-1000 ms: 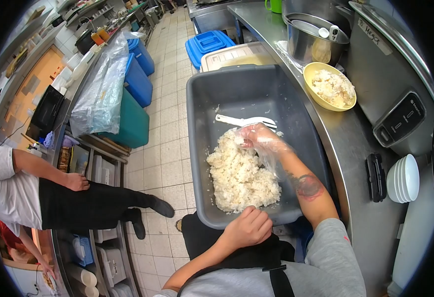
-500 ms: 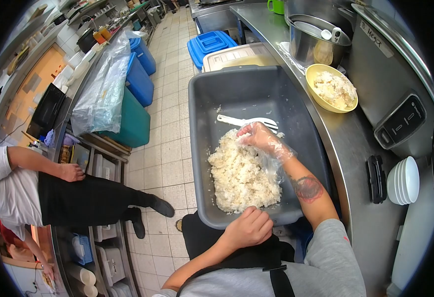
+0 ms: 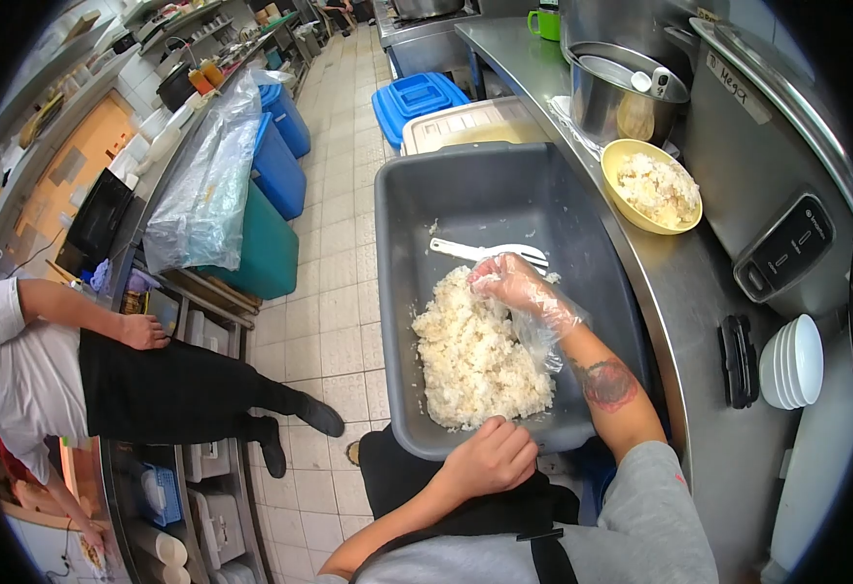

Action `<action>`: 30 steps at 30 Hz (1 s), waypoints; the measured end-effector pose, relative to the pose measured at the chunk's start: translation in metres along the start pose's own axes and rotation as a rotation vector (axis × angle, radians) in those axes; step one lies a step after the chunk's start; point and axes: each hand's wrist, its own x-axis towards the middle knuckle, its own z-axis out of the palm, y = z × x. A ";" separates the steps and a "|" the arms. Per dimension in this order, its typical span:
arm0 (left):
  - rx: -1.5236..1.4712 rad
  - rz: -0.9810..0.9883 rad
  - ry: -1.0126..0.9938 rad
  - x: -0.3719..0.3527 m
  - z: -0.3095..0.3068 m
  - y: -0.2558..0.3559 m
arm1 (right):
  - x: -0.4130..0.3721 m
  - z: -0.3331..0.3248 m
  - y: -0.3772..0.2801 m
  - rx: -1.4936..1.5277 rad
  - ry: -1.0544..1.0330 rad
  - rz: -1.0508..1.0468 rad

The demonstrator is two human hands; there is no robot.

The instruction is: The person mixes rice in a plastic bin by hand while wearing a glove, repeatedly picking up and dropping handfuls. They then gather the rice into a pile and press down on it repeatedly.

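A mound of cooked white rice (image 3: pixel 480 355) lies in a deep grey plastic tub (image 3: pixel 402 209). My right hand (image 3: pixel 516 287), in a loose clear plastic glove, is at the far right part of the mound. Its fingers are curled together with white grains at the tips. Just beyond that hand a white slotted rice paddle (image 3: pixel 465 250) lies on the tub floor, its slotted end partly behind the hand. My bare left hand (image 3: pixel 496 453) is closed at the tub's near rim, the fingertips hidden from me.
Right of the tub, a steel counter (image 3: pixel 674 321) carries a yellow bowl of rice (image 3: pixel 652 185), a metal pot (image 3: pixel 601 112) and stacked white bowls (image 3: pixel 791 360). Lidded bins (image 3: pixel 275 165) line the aisle on the left. Another person (image 3: pixel 163 380) stands left, near the shelves.
The whole view has shifted slightly downward. My right hand stays at the rice with its fingers curled, and my left hand stays at the tub's near rim.
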 end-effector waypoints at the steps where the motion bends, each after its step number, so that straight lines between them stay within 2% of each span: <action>1: -0.003 -0.001 0.000 0.001 -0.001 0.000 | 0.003 0.001 0.002 0.008 0.013 -0.002; 5: -0.008 -0.005 0.002 0.001 -0.001 0.000 | 0.002 -0.002 -0.005 -0.230 0.105 -0.114; 8: -0.003 -0.002 -0.004 0.001 -0.001 0.001 | -0.009 -0.004 -0.032 -0.427 0.096 -0.036; 14: 0.011 0.014 0.000 0.000 0.000 -0.001 | 0.002 -0.001 -0.009 -0.630 0.143 -0.036; 17: 0.015 0.012 -0.003 0.001 -0.001 0.000 | -0.008 -0.010 -0.030 -0.508 0.043 0.141; 20: 0.014 0.010 0.002 0.001 -0.001 0.000 | -0.004 -0.013 -0.028 -0.200 0.051 0.332; 23: 0.012 0.011 0.000 0.001 -0.002 0.000 | -0.007 -0.018 -0.017 0.102 -0.038 0.319; 26: -0.007 -0.009 -0.027 -0.001 -0.001 0.000 | -0.010 -0.019 -0.016 0.571 -0.101 0.338; 27: 0.001 -0.005 -0.017 -0.001 -0.001 0.000 | -0.015 -0.022 -0.026 0.657 -0.123 0.358; 30: 0.019 0.005 0.003 0.001 0.000 0.000 | -0.017 -0.028 -0.023 0.721 -0.239 0.226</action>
